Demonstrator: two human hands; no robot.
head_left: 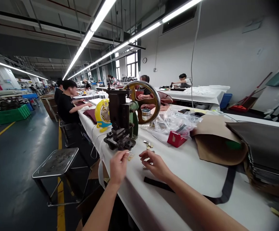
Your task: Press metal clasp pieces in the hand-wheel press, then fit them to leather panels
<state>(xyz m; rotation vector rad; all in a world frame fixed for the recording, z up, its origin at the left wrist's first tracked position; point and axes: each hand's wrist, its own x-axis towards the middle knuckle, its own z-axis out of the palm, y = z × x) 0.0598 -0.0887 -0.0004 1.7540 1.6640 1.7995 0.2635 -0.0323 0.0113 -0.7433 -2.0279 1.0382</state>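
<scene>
Thumb and forefinger of the left hand are brought narrow at their tips, just in front of the base of a black hand press; something small and bright shows there, but I cannot tell whether it is pinched; such a close grip would suit a thin, light piece. The right hand faces it across a short space, its fingers loosely curved; a narrow gap is left before the thumb, and I see nothing held in it.

Small gold pieces lie between the hands, beside the left fingertips; other metal pieces lie on the white-covered table, beyond the right hand; they are probably kept so near in order that neither arm must stretch.

A black strip passes below the right forearm; a red box and clear plastic bags rest farther back, perhaps to leave working room before the press; a yellow fan stands beside the machine, maybe for giving air to the person.
</scene>
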